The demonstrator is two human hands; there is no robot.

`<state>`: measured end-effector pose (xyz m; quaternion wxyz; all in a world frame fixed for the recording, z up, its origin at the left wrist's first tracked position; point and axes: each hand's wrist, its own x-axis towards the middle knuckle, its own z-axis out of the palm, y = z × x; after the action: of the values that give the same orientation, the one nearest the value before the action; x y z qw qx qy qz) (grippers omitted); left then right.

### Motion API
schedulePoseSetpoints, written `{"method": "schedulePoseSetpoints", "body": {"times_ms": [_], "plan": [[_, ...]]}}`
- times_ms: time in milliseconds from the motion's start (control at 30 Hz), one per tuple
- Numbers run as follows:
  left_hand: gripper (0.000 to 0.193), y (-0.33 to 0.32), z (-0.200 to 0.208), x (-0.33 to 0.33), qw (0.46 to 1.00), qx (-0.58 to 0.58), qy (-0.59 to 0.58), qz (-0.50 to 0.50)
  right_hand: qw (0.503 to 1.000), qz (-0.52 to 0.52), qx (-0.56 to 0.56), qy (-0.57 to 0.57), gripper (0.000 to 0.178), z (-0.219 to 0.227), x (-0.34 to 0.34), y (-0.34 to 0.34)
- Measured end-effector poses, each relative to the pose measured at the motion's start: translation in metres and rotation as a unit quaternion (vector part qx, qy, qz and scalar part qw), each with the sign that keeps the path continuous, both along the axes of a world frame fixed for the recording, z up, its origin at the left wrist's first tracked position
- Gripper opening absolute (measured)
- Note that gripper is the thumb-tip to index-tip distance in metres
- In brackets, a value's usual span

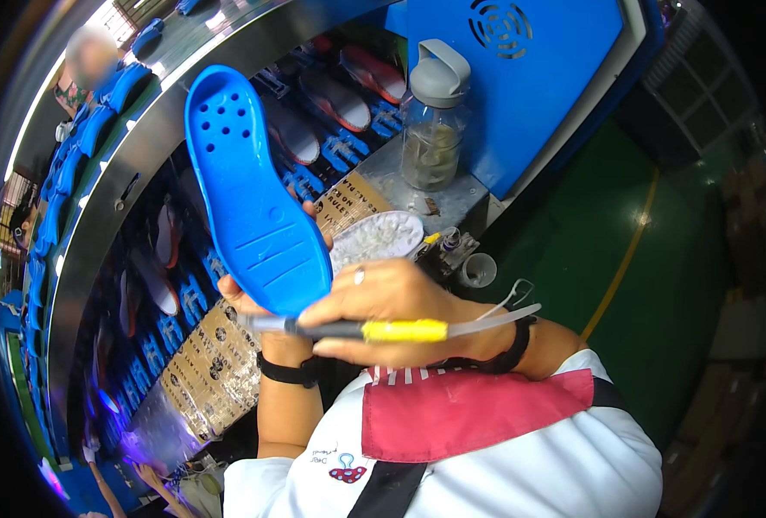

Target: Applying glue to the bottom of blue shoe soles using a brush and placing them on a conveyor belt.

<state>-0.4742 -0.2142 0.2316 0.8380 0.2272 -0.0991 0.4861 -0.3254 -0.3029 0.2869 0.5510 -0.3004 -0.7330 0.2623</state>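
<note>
Upright in front of me stands a bright blue shoe sole (258, 186), its inner face toward me, with several round holes near the top and ridged lines lower down. My left hand (243, 298) grips it from behind, thumb and fingertips showing at its two edges. My right hand (392, 298), with a ring on one finger, is closed around a pen-like tool (405, 331) with a dark grip, a yellow wrapped band and a clear tube trailing toward my wrist. The tool's pale front end lies close to the sole's lower end; whether they touch, I cannot tell.
Beyond the sole runs a conveyor carrying blue soles and dark shoe uppers (340, 99). A lidded bottle (435, 129) stands on a metal ledge beside a white dish (379, 237) and a small cup (478, 270). A blue machine housing (556, 60) rises at the right. Other people work at the left.
</note>
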Motion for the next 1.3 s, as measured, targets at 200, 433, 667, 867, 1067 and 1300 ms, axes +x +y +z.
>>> {"method": "schedulePoseSetpoints", "body": {"times_ms": [200,433,667,867,1067,1300], "plan": [[0.099,0.004,0.006,-0.007,0.994,-0.004,0.081,0.070,0.996,0.067,0.010,-0.059,0.034,-0.005,0.004,0.001],[0.098,0.003,0.018,-0.014,0.986,0.029,0.101,0.131,0.998,-0.006,-0.028,-0.048,0.033,-0.004,0.016,-0.005],[0.104,0.002,0.025,-0.016,0.978,0.040,0.162,0.122,0.994,0.069,-0.086,0.002,0.032,-0.001,0.027,-0.009],[0.106,0.004,0.029,-0.025,0.964,0.066,0.233,0.113,0.983,0.061,-0.011,-0.175,0.022,-0.007,0.030,-0.010],[0.101,0.010,0.024,-0.028,0.973,0.099,0.208,0.032,0.992,0.075,-0.005,-0.098,0.022,-0.011,0.033,-0.009],[0.094,0.012,0.006,-0.031,0.951,-0.030,0.307,0.013,0.970,0.084,0.044,-0.223,0.022,-0.011,0.032,-0.009]]}}
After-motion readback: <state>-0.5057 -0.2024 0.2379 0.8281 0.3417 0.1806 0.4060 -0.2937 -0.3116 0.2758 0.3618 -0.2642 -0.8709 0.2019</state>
